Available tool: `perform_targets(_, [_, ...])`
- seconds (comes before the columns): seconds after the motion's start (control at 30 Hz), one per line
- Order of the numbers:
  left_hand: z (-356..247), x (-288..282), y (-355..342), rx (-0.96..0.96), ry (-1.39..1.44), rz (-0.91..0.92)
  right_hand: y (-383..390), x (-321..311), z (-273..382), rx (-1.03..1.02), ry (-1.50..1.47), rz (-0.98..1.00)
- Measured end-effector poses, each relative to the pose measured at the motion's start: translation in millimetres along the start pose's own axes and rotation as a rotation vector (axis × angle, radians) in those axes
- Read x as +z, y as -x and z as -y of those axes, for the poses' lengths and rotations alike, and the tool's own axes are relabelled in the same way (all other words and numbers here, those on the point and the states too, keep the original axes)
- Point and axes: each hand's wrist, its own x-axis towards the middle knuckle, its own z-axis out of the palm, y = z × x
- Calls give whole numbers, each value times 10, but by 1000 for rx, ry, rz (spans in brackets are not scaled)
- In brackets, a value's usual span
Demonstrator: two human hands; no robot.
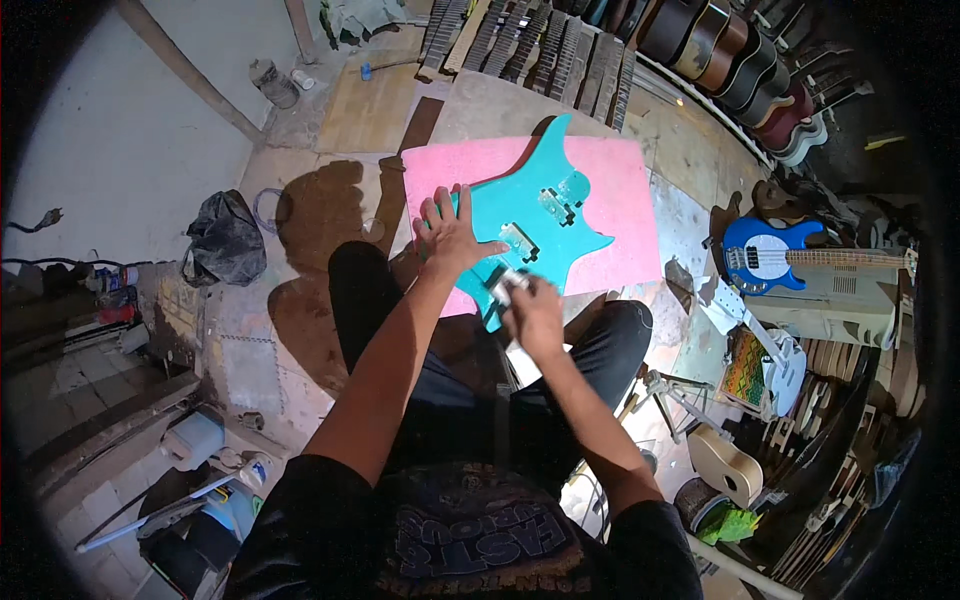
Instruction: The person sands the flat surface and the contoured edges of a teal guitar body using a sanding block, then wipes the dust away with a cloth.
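A turquoise electric guitar body point(550, 165) with two pointed horns lies on a pink sheet point(622, 205) in front of my crossed legs. Its routed cavities show bare, patchy surfaces. My left hand point(448, 238) rests flat on the body's left edge, fingers spread and thumb stretched toward the middle cavity. Close by, my right hand point(536, 318) is closed round a small pale block point(508, 287) pressed against the near end of the body. Blur and my fingers partly hide the block, so its exact kind is unclear.
Rows of guitar necks point(545, 55) lie at the back, beside several acoustic guitars point(715, 55). A blue bass guitar point(765, 255) and a white guitar body point(785, 370) stand to the right. At left are a black plastic bag point(225, 240) and a pale jug point(192, 440).
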Motion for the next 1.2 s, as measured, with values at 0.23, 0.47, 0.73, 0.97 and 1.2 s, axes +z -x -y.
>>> perform_targets(0.23, [-74, -23, -20, -13, -36, 52, 21, 87, -119, 227, -70, -18])
perform_targets(0.47, [-61, -72, -29, -15, -14, 112, -19, -13, -133, 96, 13, -32])
perform_targets(0.73, [11, -93, -25, -4, -29, 117, 352, 139, 257, 117, 30, -14])
perform_targets(0.97, [48, 18, -61, 18, -10, 24, -113, -221, -43, 233, 90, -56])
perform_targets(1.2, [13, -24, -36, 36, -61, 26, 451, 118, 367, 85, 70, -55])
